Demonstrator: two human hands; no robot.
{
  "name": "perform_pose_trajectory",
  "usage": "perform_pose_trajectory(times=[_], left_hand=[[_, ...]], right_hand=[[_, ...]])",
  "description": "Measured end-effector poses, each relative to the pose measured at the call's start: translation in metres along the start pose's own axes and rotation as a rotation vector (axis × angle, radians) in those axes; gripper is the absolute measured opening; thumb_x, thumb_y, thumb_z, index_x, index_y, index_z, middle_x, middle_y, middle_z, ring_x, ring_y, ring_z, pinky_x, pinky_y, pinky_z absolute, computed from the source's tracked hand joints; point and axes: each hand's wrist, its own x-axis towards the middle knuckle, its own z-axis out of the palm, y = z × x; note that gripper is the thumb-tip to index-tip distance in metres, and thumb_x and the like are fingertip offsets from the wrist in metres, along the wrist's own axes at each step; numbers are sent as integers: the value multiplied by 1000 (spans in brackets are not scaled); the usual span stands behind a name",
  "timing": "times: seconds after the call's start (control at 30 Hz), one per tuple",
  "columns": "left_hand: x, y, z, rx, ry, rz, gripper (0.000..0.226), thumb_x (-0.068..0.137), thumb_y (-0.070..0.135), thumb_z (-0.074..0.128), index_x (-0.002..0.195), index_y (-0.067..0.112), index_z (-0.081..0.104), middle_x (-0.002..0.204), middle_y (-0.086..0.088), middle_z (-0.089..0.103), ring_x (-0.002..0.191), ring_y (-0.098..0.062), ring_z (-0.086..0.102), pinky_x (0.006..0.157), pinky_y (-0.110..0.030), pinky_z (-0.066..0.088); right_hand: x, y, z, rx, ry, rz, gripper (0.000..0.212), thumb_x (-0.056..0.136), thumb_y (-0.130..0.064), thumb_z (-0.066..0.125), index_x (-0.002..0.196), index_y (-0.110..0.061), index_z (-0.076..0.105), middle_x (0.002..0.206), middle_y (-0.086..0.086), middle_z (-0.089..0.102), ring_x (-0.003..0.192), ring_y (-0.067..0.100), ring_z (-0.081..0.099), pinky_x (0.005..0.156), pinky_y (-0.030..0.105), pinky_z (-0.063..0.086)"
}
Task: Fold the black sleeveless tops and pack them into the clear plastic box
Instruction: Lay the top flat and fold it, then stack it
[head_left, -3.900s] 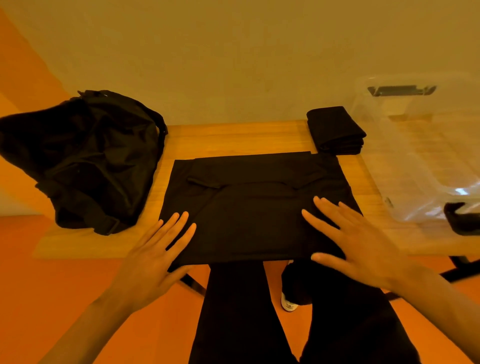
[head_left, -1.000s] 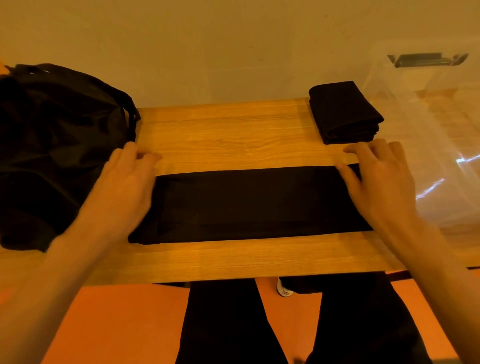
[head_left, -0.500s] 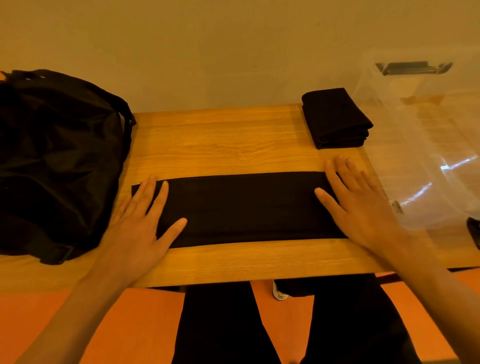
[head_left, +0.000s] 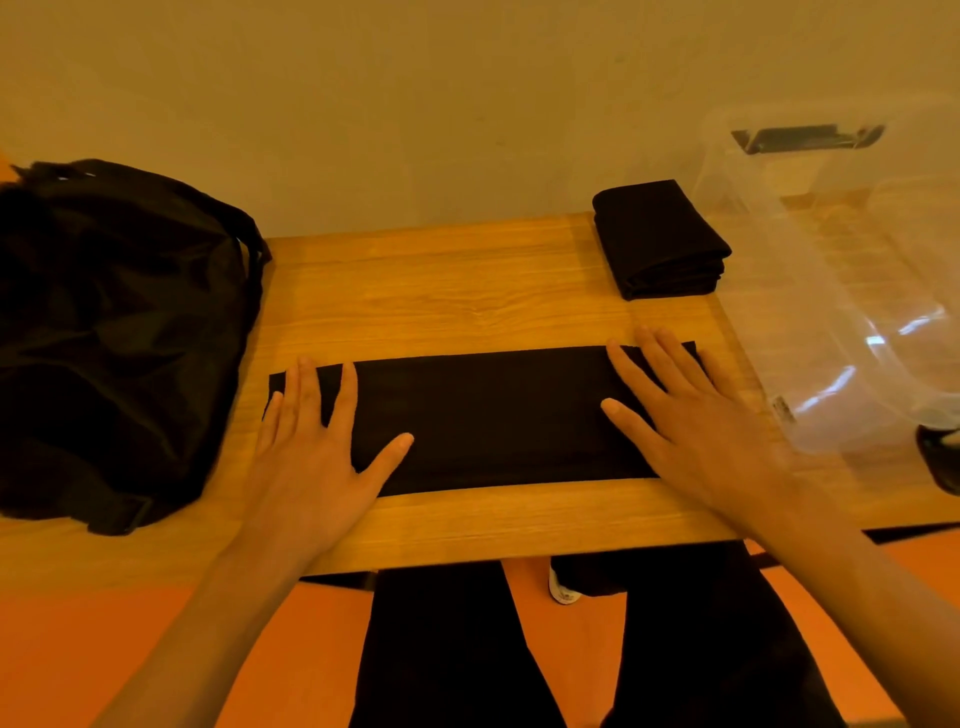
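"Head view is all I have today. What has changed on it?"

"Some seconds ago the black top (head_left: 493, 415) was a wide rectangle reaching the near edge of the tabletop (head_left: 441, 280). Now it is a long narrow strip across the middle. One second ago the hands had curled fingers at its two ends; now they lie flat."

"So they hold nothing?"

"Nothing. The left hand (head_left: 311, 457) presses the left end with straight, spread fingers, and the right hand (head_left: 696, 431) does the same on the right end. I think the lengthwise fold is finished and this is only smoothing."

"And the packing?"

"Not begun, I judge. The folded pile (head_left: 660, 239) lies on the tabletop just beside the clear plastic box (head_left: 831, 312), not inside it. The strip needs its cross folds first, I believe."
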Motion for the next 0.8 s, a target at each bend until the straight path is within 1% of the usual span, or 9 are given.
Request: perform_pose_trajectory(times=[0.17,0.27,0.33,0.4,0.47,0.53,0.63,0.7,0.8], left_hand=[[16,-15,-10,102,-30,140,95,74,91,-10,152,39,-29,163,-7,-32,148,-19,-32,119,-32,-15],[27,-19,-16,33,-35,186,94,76,91,-9,155,41,-18,165,-5,-28,148,-16,-31,120,-31,-14],[21,-17,-25,4,94,188,92,84,86,-6,160,34,-6,168,-5,-19,153,-17,-23,123,-35,-8],[1,0,-32,-60,256,159,86,94,77,7,162,24,8,170,-7,-5,155,-19,-11,125,-37,1],[-22,30,-31,-128,307,122,85,95,73,15,161,18,14,169,-13,3,155,-23,-7,125,-40,5],[-27,53,-23,-118,216,40,90,90,78,5,162,24,1,168,-18,-9,154,-30,-15,127,-46,1],[-10,55,-5,-90,49,-147,89,82,83,-8,156,37,-22,162,-23,-29,149,-39,-30,124,-54,-9],[-4,48,2,-102,0,-205,91,78,87,-8,154,40,-25,160,-27,-30,147,-42,-32,123,-56,-11],[-1,46,5,-82,-29,-231,96,77,93,-4,154,41,-25,159,-31,-28,146,-46,-31,123,-57,-11]], right_hand=[[-11,1,-1,25,-46,51,83,81,-76,-18,155,-38,-21,165,-2,-27,150,13,-29,125,42,-9],[-20,-9,-1,-25,-55,101,86,77,-75,-26,153,-35,-26,164,5,-28,150,19,-29,124,42,-11],[-25,-17,-7,-74,-4,101,88,78,-74,-31,154,-32,-23,166,13,-18,152,27,-22,125,44,-10],[-24,-26,-21,-68,57,0,85,86,-77,-22,157,-32,-17,167,13,-14,153,28,-18,125,45,-7],[-14,-33,-29,-41,31,-200,79,87,-79,-16,155,-39,-22,164,5,-27,150,20,-29,124,41,-13],[3,-36,-28,-51,-11,-358,75,88,-81,-10,151,-45,-27,163,0,-32,148,15,-34,123,39,-16],[21,-26,-21,-145,-63,-411,74,86,-82,-7,148,-49,-31,164,-1,-30,148,15,-34,125,41,-12],[20,-12,-21,-169,-96,-423,74,83,-84,-12,146,-51,-33,163,-4,-32,147,13,-35,124,41,-13],[10,2,-21,-143,-139,-386,74,81,-84,-13,144,-52,-34,159,-11,-37,145,10,-38,126,44,-8]])
